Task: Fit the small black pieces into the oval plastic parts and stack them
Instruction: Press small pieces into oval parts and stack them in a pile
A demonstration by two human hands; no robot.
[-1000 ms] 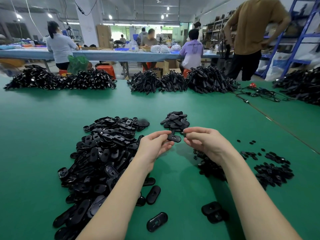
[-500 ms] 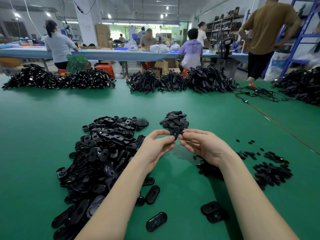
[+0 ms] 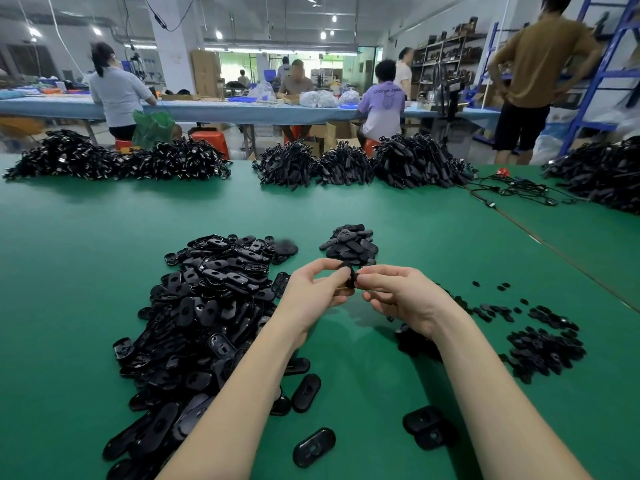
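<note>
Both hands meet fingertip to fingertip above the green table (image 3: 398, 216), pinching one black oval part (image 3: 349, 276) between them, turned edge-on so whether a small piece sits in it cannot be told. The left hand (image 3: 311, 296) curls thumb and forefinger round its left end; the right hand (image 3: 401, 299) grips the right end, fingers bent. Just beyond the fingertips lies a small heap of finished ovals (image 3: 349, 244). Left of the left hand spreads the large pile of oval parts (image 3: 204, 303). Right of the right hand lie the small black pieces (image 3: 543, 351), scattered and heaped. Loose ovals (image 3: 429, 427) lie nearer the elbows.
</note>
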